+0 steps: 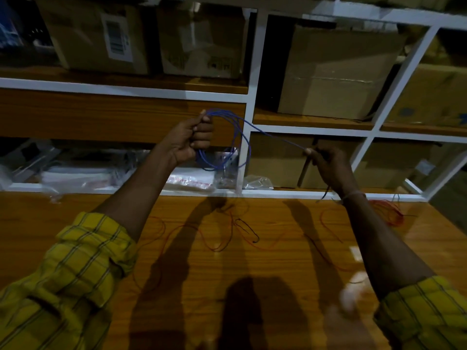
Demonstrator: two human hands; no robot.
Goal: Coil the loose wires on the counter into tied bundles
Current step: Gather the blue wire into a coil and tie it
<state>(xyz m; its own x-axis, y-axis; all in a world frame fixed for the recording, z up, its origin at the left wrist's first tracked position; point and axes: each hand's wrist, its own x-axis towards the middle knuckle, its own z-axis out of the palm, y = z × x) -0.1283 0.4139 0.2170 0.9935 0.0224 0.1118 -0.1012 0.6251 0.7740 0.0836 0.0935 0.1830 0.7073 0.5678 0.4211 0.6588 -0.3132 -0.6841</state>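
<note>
The left hand [190,138] is gripping a blue wire [237,137] coil, fingers curled round the loops, held up mid-frame in front of the shelves [249,107]. The right hand [328,165] is pinching the free tail, which is running taut from the coil. So the coiling step looks nearly wrapped up. Next move is probably winding that tail round the loops to tie it. Loose red and black wires [227,231] are lying on the desk [265,261], lower middle, waiting.

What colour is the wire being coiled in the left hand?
Blue, seen in the head view: the wire loops from the left hand across to the right hand.
</note>
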